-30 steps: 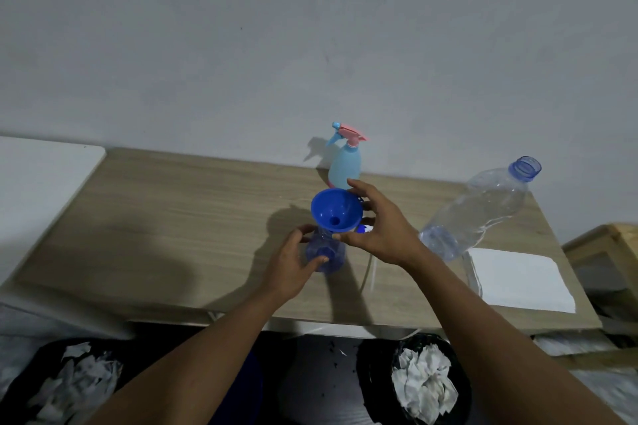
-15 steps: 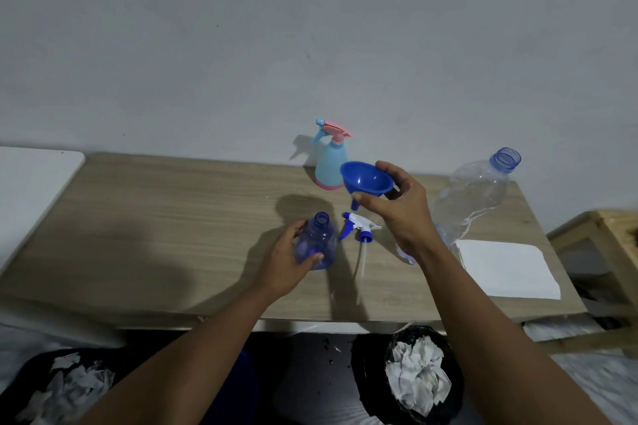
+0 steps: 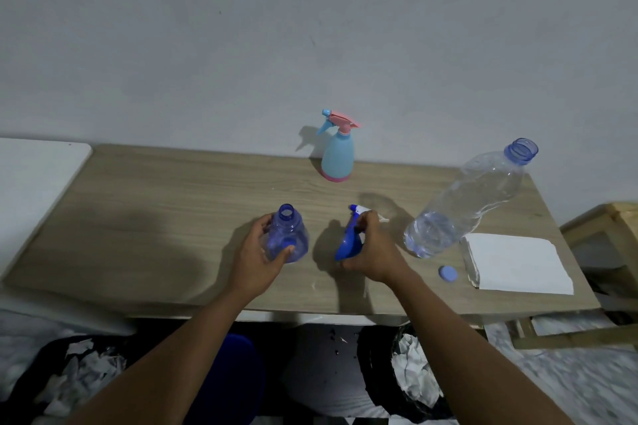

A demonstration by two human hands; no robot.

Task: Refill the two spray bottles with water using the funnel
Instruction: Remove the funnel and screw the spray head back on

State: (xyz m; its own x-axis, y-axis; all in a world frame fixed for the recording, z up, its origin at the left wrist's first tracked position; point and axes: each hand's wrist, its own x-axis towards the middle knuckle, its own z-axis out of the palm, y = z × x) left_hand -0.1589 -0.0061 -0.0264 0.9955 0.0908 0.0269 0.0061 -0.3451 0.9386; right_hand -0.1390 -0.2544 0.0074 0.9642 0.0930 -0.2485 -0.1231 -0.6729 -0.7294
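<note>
Beside the loose trigger head (image 3: 355, 209), our right hand (image 3: 374, 252) now grasps the funnel (image 3: 347, 247) low on the table (image 3: 172, 217), lifted out of the blue spray bottle (image 3: 288, 235) our left hand (image 3: 257, 257) clasps; recapping seems next.

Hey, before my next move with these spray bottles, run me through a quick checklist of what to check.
1. Blue spray bottle steady: the left hand grips it upright on the table. Ok.
2. Its neck is open, with nothing in it. Ok.
3. Its water level: cannot tell through the tinted plastic.
4. Funnel under control: the right hand holds it low, beside the loose spray head. Ok.
5. Pale blue spray bottle ready for filling: its pink trigger head is on. Not ok.
6. Water bottle is uncapped and holds some water, with its cap on the table. Ok.
</note>
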